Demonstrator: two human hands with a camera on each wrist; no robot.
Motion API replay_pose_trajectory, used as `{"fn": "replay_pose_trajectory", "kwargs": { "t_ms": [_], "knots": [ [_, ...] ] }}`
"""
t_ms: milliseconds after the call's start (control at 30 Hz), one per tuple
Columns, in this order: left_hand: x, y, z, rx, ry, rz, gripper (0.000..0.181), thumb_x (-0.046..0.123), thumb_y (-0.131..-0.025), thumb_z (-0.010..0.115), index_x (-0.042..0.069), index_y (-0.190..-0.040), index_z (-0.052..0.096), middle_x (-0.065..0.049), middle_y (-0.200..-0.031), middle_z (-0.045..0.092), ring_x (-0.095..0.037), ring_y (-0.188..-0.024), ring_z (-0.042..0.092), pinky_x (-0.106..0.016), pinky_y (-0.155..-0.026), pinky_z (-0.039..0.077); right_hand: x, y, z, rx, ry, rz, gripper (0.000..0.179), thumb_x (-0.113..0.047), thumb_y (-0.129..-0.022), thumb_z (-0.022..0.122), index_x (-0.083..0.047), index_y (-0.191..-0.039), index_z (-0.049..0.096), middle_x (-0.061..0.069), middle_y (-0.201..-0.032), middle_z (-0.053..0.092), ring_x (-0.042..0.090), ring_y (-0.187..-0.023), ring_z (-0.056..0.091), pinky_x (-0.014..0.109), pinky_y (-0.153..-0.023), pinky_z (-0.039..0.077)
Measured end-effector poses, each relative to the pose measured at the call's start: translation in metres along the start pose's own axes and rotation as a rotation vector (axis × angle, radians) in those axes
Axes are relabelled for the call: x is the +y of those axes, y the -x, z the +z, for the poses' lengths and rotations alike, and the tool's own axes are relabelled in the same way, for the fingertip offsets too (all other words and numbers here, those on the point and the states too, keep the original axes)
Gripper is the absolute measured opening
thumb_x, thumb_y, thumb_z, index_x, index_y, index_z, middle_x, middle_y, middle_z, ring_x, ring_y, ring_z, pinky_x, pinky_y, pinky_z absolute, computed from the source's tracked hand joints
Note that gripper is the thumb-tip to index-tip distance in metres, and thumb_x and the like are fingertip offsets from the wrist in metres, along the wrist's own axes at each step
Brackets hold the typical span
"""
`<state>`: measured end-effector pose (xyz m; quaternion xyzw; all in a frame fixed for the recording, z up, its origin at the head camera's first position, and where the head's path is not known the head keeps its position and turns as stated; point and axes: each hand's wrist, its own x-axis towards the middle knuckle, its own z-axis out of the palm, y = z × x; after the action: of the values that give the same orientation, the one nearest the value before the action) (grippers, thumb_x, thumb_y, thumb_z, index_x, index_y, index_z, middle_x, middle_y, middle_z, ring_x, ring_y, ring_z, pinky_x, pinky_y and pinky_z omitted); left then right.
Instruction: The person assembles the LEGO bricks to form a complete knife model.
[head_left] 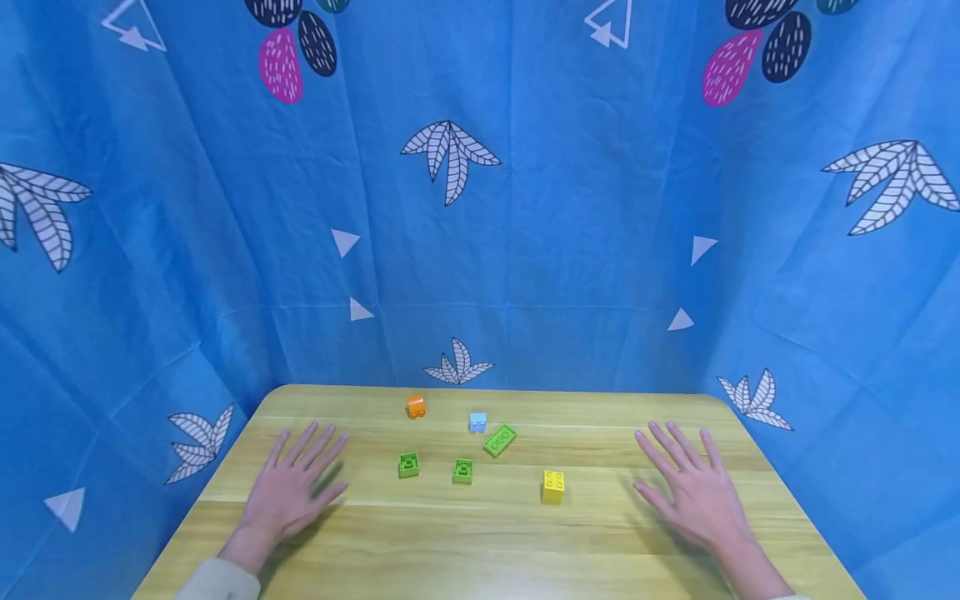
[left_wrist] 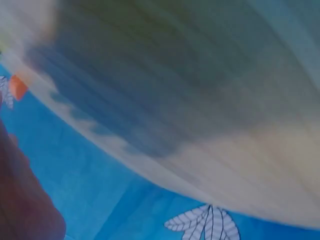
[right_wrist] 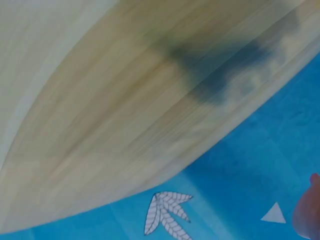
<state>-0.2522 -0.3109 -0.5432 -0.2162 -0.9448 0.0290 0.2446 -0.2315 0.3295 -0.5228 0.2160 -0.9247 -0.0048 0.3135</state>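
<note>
My left hand is spread palm down over the left of the table, fingers straight and holding nothing. On the right side my right hand is spread the same way, also holding nothing. Between them lie several toy building bricks: an orange one at the back, a light blue one, a longer green one set at an angle, and two small square green bricks, the left and the right. Nearest my right hand stands a yellow brick, studs up.
The wooden table has rounded back corners. A blue patterned curtain hangs behind it and along both sides. Shadows of the hands fall on the tabletop in both wrist views.
</note>
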Motion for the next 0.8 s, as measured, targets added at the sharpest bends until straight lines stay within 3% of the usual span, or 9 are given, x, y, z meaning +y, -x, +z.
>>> {"fn": "replay_pose_trajectory", "kwargs": {
  "t_ms": [167, 267, 433, 600, 800],
  "knots": [
    [0.014, -0.003, -0.006, -0.091, 0.220, -0.170, 0.071, 0.057, -0.101, 0.055, 0.017, -0.159, 0.042, -0.011, -0.167, 0.034, -0.039, -0.157, 0.023, -0.064, -0.127, 0.012, -0.021, -0.008, -0.003, -0.037, -0.114, 0.090, 0.073, -0.055, -0.095, 0.065, -0.021, -0.156, 0.047, 0.011, -0.157, 0.050, 0.039, -0.142, 0.045, 0.047, -0.133, 0.001],
    [0.020, -0.005, -0.010, -0.121, 0.411, -0.278, 0.073, 0.051, -0.102, 0.057, 0.014, -0.161, 0.036, -0.018, -0.165, 0.035, -0.049, -0.149, 0.032, -0.073, -0.120, 0.018, -0.036, -0.013, -0.006, -0.071, -0.240, 0.170, 0.073, -0.048, -0.094, 0.071, -0.019, -0.157, 0.045, 0.012, -0.155, 0.051, 0.040, -0.141, 0.045, 0.057, -0.130, 0.015],
    [0.025, -0.007, -0.012, -0.178, 0.654, -0.410, 0.079, 0.046, -0.102, 0.061, 0.014, -0.165, 0.025, -0.023, -0.166, 0.031, -0.057, -0.146, 0.029, -0.085, -0.109, 0.022, -0.053, -0.021, -0.008, -0.098, -0.418, 0.273, 0.071, -0.038, -0.093, 0.076, -0.017, -0.155, 0.047, 0.012, -0.149, 0.055, 0.042, -0.133, 0.053, 0.070, -0.107, 0.041],
    [0.026, -0.005, -0.009, -0.232, 0.768, -0.449, 0.086, 0.042, -0.100, 0.067, 0.008, -0.165, 0.021, -0.027, -0.166, 0.028, -0.059, -0.147, 0.023, -0.084, -0.111, 0.018, -0.066, -0.027, -0.005, -0.139, -0.523, 0.340, 0.070, -0.037, -0.095, 0.076, -0.016, -0.155, 0.047, 0.014, -0.146, 0.057, 0.042, -0.129, 0.057, 0.070, -0.099, 0.050],
    [0.027, -0.004, -0.007, -0.277, 0.810, -0.460, 0.090, 0.040, -0.097, 0.071, 0.005, -0.164, 0.021, -0.029, -0.164, 0.031, -0.059, -0.147, 0.024, -0.081, -0.114, 0.019, -0.079, -0.032, 0.001, -0.159, -0.634, 0.388, 0.070, -0.030, -0.094, 0.077, -0.016, -0.155, 0.047, 0.015, -0.143, 0.058, 0.041, -0.128, 0.058, 0.068, -0.101, 0.050]
  ]
}}
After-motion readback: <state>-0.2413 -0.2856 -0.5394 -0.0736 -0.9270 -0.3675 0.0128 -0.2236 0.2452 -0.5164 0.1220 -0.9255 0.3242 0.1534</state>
